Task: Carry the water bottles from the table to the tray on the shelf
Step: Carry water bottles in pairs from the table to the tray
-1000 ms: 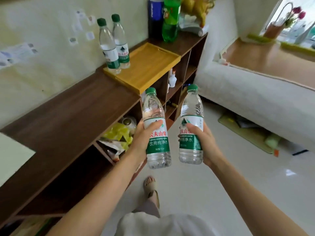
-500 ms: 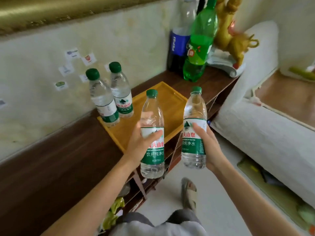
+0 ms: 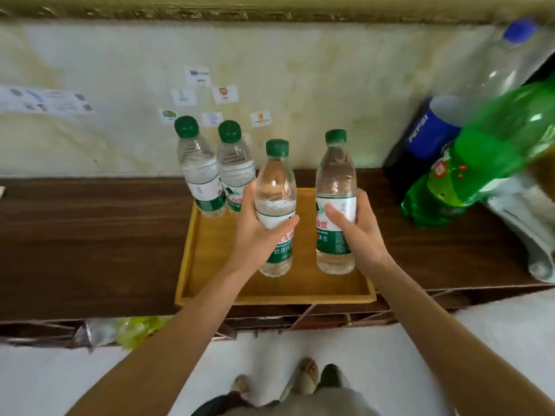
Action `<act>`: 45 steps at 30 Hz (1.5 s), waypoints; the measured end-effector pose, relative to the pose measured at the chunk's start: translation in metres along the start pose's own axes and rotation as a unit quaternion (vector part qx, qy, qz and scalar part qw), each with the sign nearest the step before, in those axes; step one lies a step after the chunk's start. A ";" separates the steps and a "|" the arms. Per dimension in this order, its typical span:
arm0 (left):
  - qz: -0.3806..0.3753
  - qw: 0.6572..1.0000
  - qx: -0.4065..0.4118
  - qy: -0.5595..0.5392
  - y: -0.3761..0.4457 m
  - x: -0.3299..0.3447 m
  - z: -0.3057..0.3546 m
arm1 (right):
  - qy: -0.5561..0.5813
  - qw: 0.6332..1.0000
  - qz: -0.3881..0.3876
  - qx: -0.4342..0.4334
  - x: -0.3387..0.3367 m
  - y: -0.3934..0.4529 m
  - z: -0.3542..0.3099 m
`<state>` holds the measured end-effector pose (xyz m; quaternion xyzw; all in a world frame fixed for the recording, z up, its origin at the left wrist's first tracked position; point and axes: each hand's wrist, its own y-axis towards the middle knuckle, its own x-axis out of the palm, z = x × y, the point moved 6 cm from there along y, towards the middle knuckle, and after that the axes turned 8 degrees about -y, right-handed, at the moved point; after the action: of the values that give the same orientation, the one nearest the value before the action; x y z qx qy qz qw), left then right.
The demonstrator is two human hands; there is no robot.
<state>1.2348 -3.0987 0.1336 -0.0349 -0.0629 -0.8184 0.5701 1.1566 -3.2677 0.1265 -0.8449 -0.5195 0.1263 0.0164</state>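
Dark wood shelf [image 3: 90,235] runs left to right against a pale marbled wall [image 3: 300,100] with small stickers [image 3: 223,94] and a paper strip [image 3: 45,100] at left. Gilt frame edge [image 3: 270,10] along the top. Yellow wooden tray [image 3: 192,259] sits on the shelf, its front rim near the shelf's front edge. Two water bottles [image 3: 199,166] stand upright, touching, in the tray's back left corner, green caps on.

Left hand [image 3: 258,232] is wrapped around a bottle [image 3: 276,187] at its label, thumb across the front, bottle upright over the tray's middle. Right hand [image 3: 357,229] is closed around a second bottle [image 3: 335,175], also upright, over the tray's right half. Both bases are low over the tray floor; cannot tell if they touch it. The two held bottles are near each other, not touching.

At the shelf's right end: a Pepsi bottle [image 3: 426,136] at the back and a green soda bottle [image 3: 480,157] in front of it, both blurred, clear of the tray. A white object [image 3: 525,223] lies beside them at the far right.

Below the shelf front, open cubbies hold yellow-green wrapping [image 3: 138,325]. White floor [image 3: 480,340] underneath; sandalled feet [image 3: 306,373] at the bottom edge.
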 end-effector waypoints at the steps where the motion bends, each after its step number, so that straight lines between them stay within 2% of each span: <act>1: 0.010 1.000 0.007 0.012 0.002 0.002 0.000 | -0.018 1.000 0.002 -0.014 -0.002 0.005 -0.001; 8: 0.016 0.998 0.039 0.055 0.006 0.010 -0.006 | -0.091 0.993 0.012 -0.069 -0.007 0.017 0.003; 15: 0.006 0.996 0.029 0.090 -0.004 -0.002 -0.007 | -0.130 0.987 -0.008 -0.090 0.000 0.014 0.011; 21: -0.008 0.994 0.007 0.110 -0.025 -0.009 -0.019 | -0.144 0.985 0.028 -0.089 -0.008 -0.001 0.016; 24: -0.004 0.993 0.008 0.121 -0.030 -0.007 -0.019 | -0.161 0.984 0.014 -0.080 -0.006 -0.001 0.015; 29: -0.025 0.980 -0.060 0.187 -0.034 -0.017 -0.033 | -0.199 0.978 -0.006 -0.062 -0.001 0.000 0.026; 32: -0.027 0.969 -0.070 0.237 -0.035 -0.021 -0.039 | -0.227 0.972 -0.016 -0.057 -0.004 0.000 0.031; 39: 0.088 0.967 -0.055 0.234 -0.008 -0.006 -0.044 | -0.250 0.967 -0.007 -0.056 -0.016 0.007 0.032; 45: 0.192 0.949 -0.017 0.250 0.014 0.003 -0.056 | -0.243 0.968 -0.003 -0.055 -0.020 0.019 0.034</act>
<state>1.2472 -3.1144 0.0796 0.1493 0.1033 -0.6769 0.7133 1.1566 -3.2979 0.0947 -0.7869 -0.5164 0.2990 -0.1570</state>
